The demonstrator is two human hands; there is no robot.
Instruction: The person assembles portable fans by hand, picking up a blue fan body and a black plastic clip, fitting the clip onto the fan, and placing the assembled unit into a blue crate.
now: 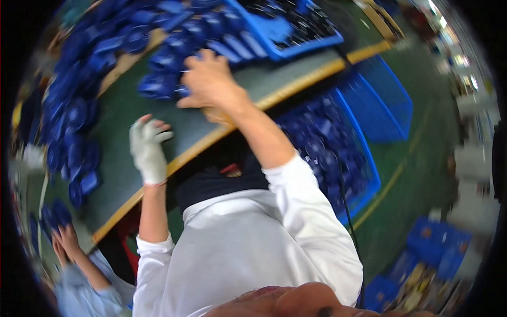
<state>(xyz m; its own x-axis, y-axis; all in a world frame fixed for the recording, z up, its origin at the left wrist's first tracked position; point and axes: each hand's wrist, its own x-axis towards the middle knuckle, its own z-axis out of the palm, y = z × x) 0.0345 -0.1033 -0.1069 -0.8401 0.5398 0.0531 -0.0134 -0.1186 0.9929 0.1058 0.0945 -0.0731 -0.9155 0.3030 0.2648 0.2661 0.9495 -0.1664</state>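
– How do the hands sit?
– Left hand (149,152), gloved, fingers parted over the table (119,134). Right hand (210,82) spread, blue pieces (161,82) at its nine o'clock; blurred, so I can't tell if it's pinching any
– Around it?
– Blue tray (308,50) at two, filled blue crate (369,161) farther, at four

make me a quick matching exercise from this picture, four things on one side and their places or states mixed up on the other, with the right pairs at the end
Column one
1. left hand
2. right hand
3. upper blue crate
4. lower blue bin

Column two
A. on the bench, with dark pieces in it
B. in a white glove, fingertips showing
C. below the bench's edge, to the person's right, full of blue parts
D. ungloved, over blue pieces on the bench

Right pairs: 1-B, 2-D, 3-A, 4-C
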